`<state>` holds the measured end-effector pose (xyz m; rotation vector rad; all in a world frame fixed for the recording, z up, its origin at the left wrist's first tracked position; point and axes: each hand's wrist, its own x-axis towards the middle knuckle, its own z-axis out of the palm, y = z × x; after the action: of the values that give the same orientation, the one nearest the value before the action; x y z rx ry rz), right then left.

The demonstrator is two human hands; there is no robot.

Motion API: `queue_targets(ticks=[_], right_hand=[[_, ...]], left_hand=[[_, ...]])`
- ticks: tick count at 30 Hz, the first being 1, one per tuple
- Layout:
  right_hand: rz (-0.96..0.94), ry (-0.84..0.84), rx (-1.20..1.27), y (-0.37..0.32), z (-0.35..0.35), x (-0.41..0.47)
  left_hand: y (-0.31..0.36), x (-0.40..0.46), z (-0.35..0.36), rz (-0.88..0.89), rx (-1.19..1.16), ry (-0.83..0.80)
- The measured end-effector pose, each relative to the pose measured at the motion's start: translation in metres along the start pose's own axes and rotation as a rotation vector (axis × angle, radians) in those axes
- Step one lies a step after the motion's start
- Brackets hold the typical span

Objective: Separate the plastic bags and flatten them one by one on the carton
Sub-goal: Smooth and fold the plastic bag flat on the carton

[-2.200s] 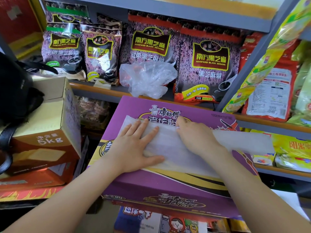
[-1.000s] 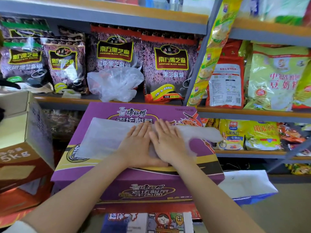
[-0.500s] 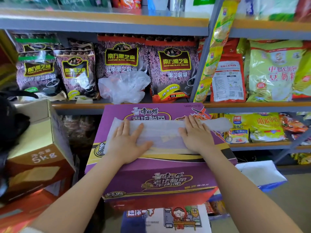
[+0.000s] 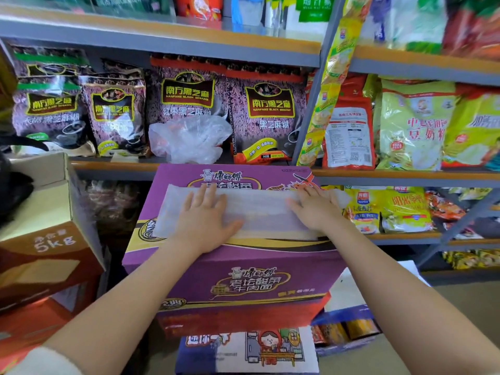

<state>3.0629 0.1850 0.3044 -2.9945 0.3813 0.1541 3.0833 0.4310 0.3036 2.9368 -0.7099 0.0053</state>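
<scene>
A flat white translucent plastic bag (image 4: 259, 212) lies spread across the top of the purple noodle carton (image 4: 243, 266). My left hand (image 4: 203, 220) presses on the bag's left half with straight, spread fingers. My right hand (image 4: 313, 209) presses flat on the bag's right end, near the carton's right edge. A crumpled bunch of clear plastic bags (image 4: 189, 139) sits on the shelf just behind the carton, apart from both hands.
Dark sesame-paste packs (image 4: 186, 98) line the shelf behind. A brown 5 kg box (image 4: 46, 239) stands at the left. Green and red food packs (image 4: 411, 125) fill the right shelves. A white-and-blue box (image 4: 349, 296) lies low right, and more cartons sit under the purple one.
From side by side at the bag's middle, my hands have slid apart, left hand leftward and right hand to the right end. The bag lies flatter and wider.
</scene>
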Motion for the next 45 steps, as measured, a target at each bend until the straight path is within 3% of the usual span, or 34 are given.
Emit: queue_targets(ticks=[4, 8, 19, 27, 30, 33, 35, 38, 40, 45], right_hand=[[0.034, 0.136, 0.160, 0.016, -0.014, 0.009], [0.103, 0.045, 0.134, 0.046, -0.014, 0.020], [0.042, -0.122, 0.911, 0.087, -0.034, 0.013], [-0.254, -0.215, 1.172, 0.091, -0.048, -0.032], [-0.344, -0.366, 1.304, 0.089, -0.050, -0.059], [-0.453, -0.520, 1.381, 0.077, -0.050, -0.088], [-0.498, -0.459, 1.350, 0.063, -0.047, -0.104], [-0.473, -0.106, 1.220, 0.040, -0.041, -0.120], [-0.456, 0.081, 1.145, 0.030, -0.036, -0.126], [-0.443, 0.101, 1.139, 0.005, -0.044, -0.136]], left_hand=[[0.042, 0.001, 0.006, 0.146, -0.074, -0.033], [0.067, 0.009, 0.016, 0.208, -0.029, -0.064], [0.077, 0.023, 0.018, 0.184, -0.096, -0.028], [0.091, -0.011, 0.020, 0.321, -0.072, 0.053], [0.089, -0.034, 0.033, 0.375, 0.011, 0.130], [0.080, -0.049, 0.042, 0.376, -0.057, 0.195], [0.070, -0.058, 0.043, 0.415, -0.194, 0.196], [0.057, -0.071, 0.038, 0.500, -0.450, 0.169], [0.052, -0.079, 0.029, 0.477, -0.653, 0.067], [0.052, -0.080, 0.004, 0.315, -0.996, -0.103]])
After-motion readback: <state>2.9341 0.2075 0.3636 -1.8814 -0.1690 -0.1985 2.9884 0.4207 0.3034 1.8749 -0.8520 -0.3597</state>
